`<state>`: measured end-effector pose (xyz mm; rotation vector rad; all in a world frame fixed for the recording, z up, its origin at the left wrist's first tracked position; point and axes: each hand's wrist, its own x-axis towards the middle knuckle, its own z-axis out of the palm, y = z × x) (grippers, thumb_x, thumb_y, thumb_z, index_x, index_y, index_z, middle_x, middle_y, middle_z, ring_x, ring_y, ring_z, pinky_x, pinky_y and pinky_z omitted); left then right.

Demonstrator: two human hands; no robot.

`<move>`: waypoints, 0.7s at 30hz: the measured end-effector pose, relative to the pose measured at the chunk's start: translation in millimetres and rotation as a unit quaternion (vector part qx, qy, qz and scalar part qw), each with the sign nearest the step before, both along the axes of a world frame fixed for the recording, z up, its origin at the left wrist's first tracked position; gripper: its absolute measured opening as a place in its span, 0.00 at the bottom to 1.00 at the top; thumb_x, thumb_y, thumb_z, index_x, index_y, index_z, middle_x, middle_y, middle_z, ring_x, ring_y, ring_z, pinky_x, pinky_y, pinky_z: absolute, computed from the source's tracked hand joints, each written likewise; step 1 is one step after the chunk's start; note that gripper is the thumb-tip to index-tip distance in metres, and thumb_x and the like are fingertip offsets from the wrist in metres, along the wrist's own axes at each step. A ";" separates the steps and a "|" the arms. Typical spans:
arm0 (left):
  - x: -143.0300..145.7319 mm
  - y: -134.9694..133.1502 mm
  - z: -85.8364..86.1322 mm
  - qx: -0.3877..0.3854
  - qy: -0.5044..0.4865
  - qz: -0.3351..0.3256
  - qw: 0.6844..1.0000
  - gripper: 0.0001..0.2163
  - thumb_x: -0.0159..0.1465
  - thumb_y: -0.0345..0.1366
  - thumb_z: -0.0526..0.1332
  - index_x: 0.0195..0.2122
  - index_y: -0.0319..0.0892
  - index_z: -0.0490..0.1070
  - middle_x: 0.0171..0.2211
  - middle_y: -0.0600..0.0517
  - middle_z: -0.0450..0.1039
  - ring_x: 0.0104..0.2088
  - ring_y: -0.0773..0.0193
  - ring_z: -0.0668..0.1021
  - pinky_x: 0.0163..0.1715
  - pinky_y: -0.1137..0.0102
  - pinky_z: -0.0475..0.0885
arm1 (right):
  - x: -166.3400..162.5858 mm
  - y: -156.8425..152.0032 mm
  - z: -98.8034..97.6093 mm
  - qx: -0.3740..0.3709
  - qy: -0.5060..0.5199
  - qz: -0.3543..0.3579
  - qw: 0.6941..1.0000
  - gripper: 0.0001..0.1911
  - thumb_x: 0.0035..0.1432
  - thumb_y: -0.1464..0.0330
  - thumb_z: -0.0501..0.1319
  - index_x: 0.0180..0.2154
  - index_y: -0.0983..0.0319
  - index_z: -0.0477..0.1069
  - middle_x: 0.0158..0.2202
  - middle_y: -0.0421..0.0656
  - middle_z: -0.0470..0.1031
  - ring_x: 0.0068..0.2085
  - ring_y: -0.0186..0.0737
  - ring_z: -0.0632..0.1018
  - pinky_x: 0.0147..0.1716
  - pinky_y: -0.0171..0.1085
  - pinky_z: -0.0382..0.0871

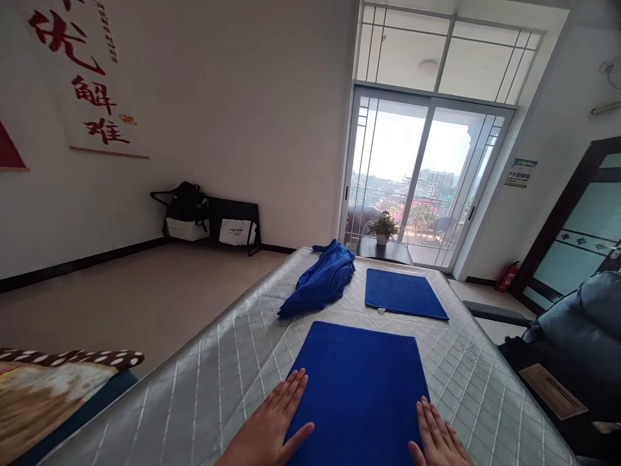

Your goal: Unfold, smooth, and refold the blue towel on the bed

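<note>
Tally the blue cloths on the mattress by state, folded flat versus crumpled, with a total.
Folded flat: 2, the near towel with the left hand and right hand resting open at its near corners, and the far towel.
Crumpled: 1, the bunched cloth.
Total: 3, all on the mattress.

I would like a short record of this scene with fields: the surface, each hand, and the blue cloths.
surface: grey quilted mattress
left hand: open, flat at the left edge of the near towel
right hand: open, flat at its right edge
far towel: folded flat, behind the near one
crumpled towel: bunched, far left
background: potted plant before the glass door
</note>
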<state>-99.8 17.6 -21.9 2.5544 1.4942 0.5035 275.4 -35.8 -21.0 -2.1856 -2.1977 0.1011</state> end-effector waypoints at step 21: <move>190.2 50.5 49.0 0.061 -0.006 -0.202 0.977 0.30 0.72 0.53 0.43 0.70 0.42 0.47 0.70 0.46 0.52 0.69 0.58 0.55 0.67 0.61 0.55 | -0.8 96.4 15.0 0.031 0.002 -0.007 0.999 0.31 0.68 0.64 0.39 0.68 0.69 0.48 0.72 0.49 0.42 0.71 0.45 0.45 0.68 0.46 0.42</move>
